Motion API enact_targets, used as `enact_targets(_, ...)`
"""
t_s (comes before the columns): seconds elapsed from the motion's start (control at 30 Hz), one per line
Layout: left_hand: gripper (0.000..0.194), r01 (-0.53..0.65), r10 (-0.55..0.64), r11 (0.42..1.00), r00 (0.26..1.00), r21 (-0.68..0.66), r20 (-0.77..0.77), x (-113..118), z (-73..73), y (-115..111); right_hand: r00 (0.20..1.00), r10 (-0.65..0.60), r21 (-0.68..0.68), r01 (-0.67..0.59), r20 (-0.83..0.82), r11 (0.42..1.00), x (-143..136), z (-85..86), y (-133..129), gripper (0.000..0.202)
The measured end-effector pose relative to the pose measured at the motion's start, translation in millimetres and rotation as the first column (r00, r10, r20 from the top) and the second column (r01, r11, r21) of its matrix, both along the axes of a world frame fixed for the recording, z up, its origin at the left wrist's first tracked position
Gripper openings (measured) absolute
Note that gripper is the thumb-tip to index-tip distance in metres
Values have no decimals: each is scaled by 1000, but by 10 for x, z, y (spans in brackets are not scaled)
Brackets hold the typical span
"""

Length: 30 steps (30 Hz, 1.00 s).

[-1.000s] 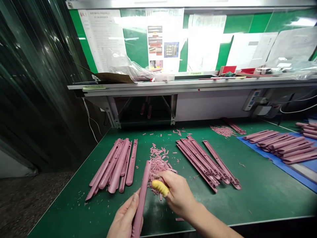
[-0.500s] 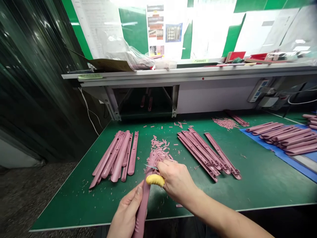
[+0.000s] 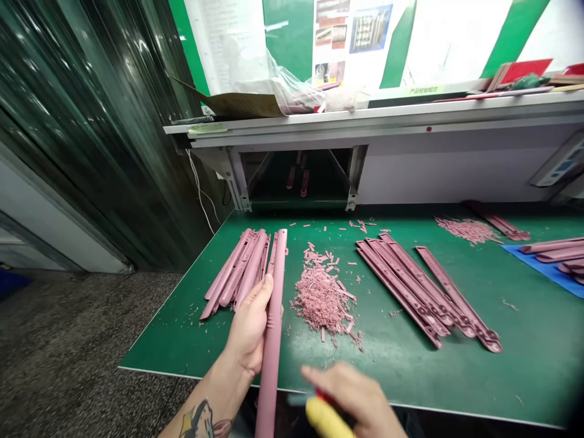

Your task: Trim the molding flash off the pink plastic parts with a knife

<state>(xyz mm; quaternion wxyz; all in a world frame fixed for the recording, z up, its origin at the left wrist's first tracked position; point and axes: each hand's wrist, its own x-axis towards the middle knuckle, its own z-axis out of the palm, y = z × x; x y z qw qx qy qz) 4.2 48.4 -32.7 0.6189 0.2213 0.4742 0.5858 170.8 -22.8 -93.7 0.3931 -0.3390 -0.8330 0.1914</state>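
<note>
My left hand (image 3: 253, 316) is closed around the middle of a long, slim pink plastic piece (image 3: 274, 328), held almost upright over the table's near edge. Low in the picture, my right hand (image 3: 356, 389) is blurred by motion. It grips a small knife (image 3: 298, 399) whose blade points left, apart from the piece, and something red shows by its fingers. A yellow cover (image 3: 326, 420) sits where the thumb is. Between the hands and the back of the table lies a heap of pink shavings (image 3: 322, 298). Beyond my left hand rests a stack of similar pink pieces (image 3: 244, 261).
More pink pieces (image 3: 406, 286) lie hollow side up on the green table (image 3: 392, 377). Farther right are a second scrap pile (image 3: 468, 230) and pieces on a blue sheet (image 3: 566, 274). A shelf (image 3: 387, 115) crosses above the table's back.
The knife has come off the pink piece and moved down toward me with my right hand. My left hand has raised and turned the piece more upright. The view has swung left.
</note>
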Motion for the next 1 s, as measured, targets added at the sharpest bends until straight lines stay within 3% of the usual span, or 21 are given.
enact_targets(0.17, 39, 30, -30, 999, 999, -9, 14, 130, -33, -100, 977, -159, -37, 156, -140, 987, 48, 193, 322, 23)
enact_targets(0.4, 39, 37, -37, 999, 999, -27, 6, 196, -12, -187, 964, -236, -27, 234, -122, 972, 40, 202, 368, 21)
enact_targets(0.63, 39, 91, -91, 993, 996, -75, 9, 277, 38, -343, 930, -315, 24, 325, -192, 945, 143, 437, 631, 20)
enact_targets(0.87, 49, 170, -168, 977, 985, -129, 27, 351, 40, -480, 845, -462, 29, 487, -269, 873, 345, 637, 926, 23)
enact_targets(1.0, 52, 183, -175, 975, 982, -129, 69, 341, -21, -501, 885, -393, 36, 414, -249, 909, 372, 606, 809, 22)
